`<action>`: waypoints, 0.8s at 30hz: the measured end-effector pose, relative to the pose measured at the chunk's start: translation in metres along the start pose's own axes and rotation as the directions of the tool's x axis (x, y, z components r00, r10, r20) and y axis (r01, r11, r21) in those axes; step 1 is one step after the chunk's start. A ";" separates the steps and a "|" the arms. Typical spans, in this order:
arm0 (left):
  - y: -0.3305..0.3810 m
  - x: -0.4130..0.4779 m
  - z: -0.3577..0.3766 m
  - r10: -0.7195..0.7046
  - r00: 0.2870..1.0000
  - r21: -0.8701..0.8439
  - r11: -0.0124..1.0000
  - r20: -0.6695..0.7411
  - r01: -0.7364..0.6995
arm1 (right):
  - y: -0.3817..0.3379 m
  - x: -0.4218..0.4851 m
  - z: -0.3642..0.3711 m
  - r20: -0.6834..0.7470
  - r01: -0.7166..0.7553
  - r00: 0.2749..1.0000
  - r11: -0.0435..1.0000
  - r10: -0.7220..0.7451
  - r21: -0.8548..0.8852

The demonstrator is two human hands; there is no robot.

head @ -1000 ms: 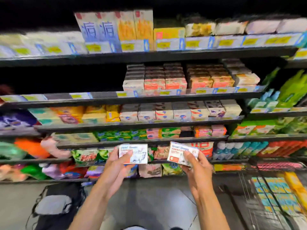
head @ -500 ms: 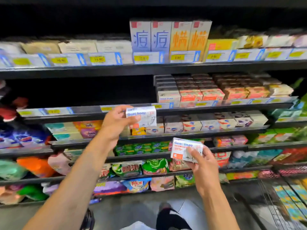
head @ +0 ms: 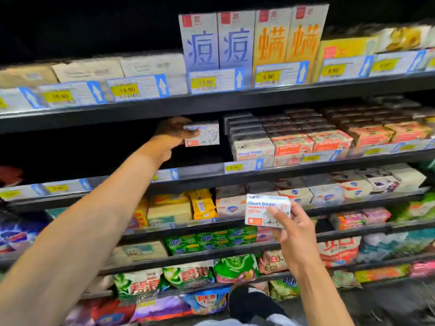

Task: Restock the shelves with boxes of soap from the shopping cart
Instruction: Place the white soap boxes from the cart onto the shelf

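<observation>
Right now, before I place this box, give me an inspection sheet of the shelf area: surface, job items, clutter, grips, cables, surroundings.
Surface: second shelf, with a dark gap on its left side beside the stacked Goat Soap boxes.
Job's things: two Goat Soap boxes in hand. The upper box is held in that gap, apparently not set down. The lower box is held in front of the shelf below.
Clutter: nothing seen.
Grips: left grip holds the upper box; right grip pinches the lower box.
Cables: nothing seen.
Surroundings: tall boxes on the top shelf, detergent bags low down, a shoe on the floor.
</observation>
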State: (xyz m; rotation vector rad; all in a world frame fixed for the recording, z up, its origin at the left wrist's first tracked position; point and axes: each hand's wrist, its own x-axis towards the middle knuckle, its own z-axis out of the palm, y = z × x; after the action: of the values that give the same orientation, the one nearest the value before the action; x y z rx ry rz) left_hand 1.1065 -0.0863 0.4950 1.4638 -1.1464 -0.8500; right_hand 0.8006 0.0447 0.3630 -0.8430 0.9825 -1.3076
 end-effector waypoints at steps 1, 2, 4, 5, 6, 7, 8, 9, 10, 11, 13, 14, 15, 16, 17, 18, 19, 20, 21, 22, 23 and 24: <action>-0.001 0.011 0.001 -0.015 1.000 0.022 1.000 -0.001 0.015 | 0.005 0.005 0.000 0.005 0.007 1.000 1.000 -0.007 -0.004; -0.003 0.021 0.002 -0.026 1.000 0.027 0.999 0.002 0.026 | 0.010 0.008 -0.001 0.011 0.015 1.000 1.000 -0.015 -0.011; -0.006 0.039 0.005 -0.034 0.999 0.036 0.999 0.022 0.033 | 0.017 0.014 -0.002 0.017 0.019 1.000 1.000 -0.019 -0.025; -0.007 0.046 0.007 -0.041 0.998 0.051 0.998 0.042 0.038 | 0.019 0.015 -0.003 0.014 0.020 1.000 0.999 -0.020 -0.031; -0.010 0.053 0.008 -0.052 0.997 0.060 0.997 0.064 0.048 | 0.020 0.016 -0.004 0.007 0.020 1.000 0.999 -0.020 -0.035; -0.012 0.058 0.010 -0.062 0.994 0.069 0.996 0.087 0.056 | 0.021 0.016 -0.005 -0.003 0.019 1.000 0.999 -0.019 -0.032; -0.013 0.064 0.011 -0.080 0.992 0.078 0.994 0.099 0.072 | 0.021 0.016 -0.006 -0.009 0.021 1.000 0.999 -0.022 -0.025; -0.014 0.070 0.013 -0.085 0.991 0.088 0.993 0.101 0.076 | 0.021 0.015 -0.007 -0.012 0.023 1.000 0.999 -0.023 -0.022; -0.016 0.075 0.014 -0.083 0.991 0.094 0.993 0.105 0.074 | 0.021 0.014 -0.008 -0.017 0.024 1.000 0.999 -0.025 -0.024; -0.017 0.080 0.016 -0.082 0.991 0.107 0.992 0.109 0.070 | 0.021 0.013 -0.009 -0.023 0.026 0.999 0.999 -0.026 -0.026; -0.016 0.085 0.020 -0.092 0.989 0.131 0.988 0.116 0.076 | 0.022 0.012 -0.010 -0.029 0.029 0.999 0.999 -0.030 -0.032; -0.016 0.087 0.022 -0.091 0.989 0.132 0.988 0.121 0.075 | 0.022 0.012 -0.010 -0.030 0.026 0.999 0.999 -0.027 -0.033; -0.016 0.089 0.024 -0.084 0.988 0.130 0.989 0.127 0.068 | 0.022 0.012 -0.010 -0.032 0.024 0.999 0.999 -0.025 -0.031; -0.015 0.089 0.026 -0.084 0.987 0.128 0.989 0.135 0.067 | 0.022 0.012 -0.010 -0.035 0.023 0.999 0.999 -0.025 -0.031; -0.015 0.090 0.027 -0.078 0.987 0.135 0.989 0.140 0.059 | 0.022 0.012 -0.011 -0.038 0.022 0.999 0.999 -0.023 -0.034; -0.015 0.091 0.028 -0.070 0.987 0.138 0.989 0.145 0.050 | 0.023 0.013 -0.011 -0.042 0.021 0.999 0.999 -0.022 -0.035; -0.016 0.091 0.029 -0.060 0.986 0.138 0.990 0.154 0.039 | 0.022 0.013 -0.011 -0.046 0.021 0.999 0.999 -0.023 -0.036; -0.017 0.092 0.030 -0.052 0.986 0.134 0.991 0.158 0.030 | 0.021 0.014 -0.011 -0.046 0.022 0.999 0.999 -0.024 -0.036; -0.018 0.092 0.030 -0.039 0.986 0.129 0.992 0.163 0.018 | 0.020 0.015 -0.011 -0.042 0.024 0.999 0.999 -0.026 -0.034; -0.018 0.091 0.031 -0.031 0.985 0.126 0.992 0.169 0.010 | 0.020 0.015 -0.010 -0.037 0.028 0.999 0.999 -0.029 -0.028; -0.018 0.091 0.031 -0.024 0.984 0.126 0.992 0.176 0.001 | 0.019 0.016 -0.008 -0.032 0.031 0.999 0.999 -0.032 -0.019; -0.018 0.091 0.032 -0.022 0.984 0.130 0.992 0.179 -0.001 | 0.019 0.017 -0.007 -0.025 0.033 0.999 0.999 -0.033 -0.010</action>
State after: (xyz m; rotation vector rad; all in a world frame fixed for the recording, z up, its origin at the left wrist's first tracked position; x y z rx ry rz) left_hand 1.1070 -0.1827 0.4765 1.5234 -1.3510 -0.9451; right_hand 0.8010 0.0301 0.3407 -0.8547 0.9989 -1.3458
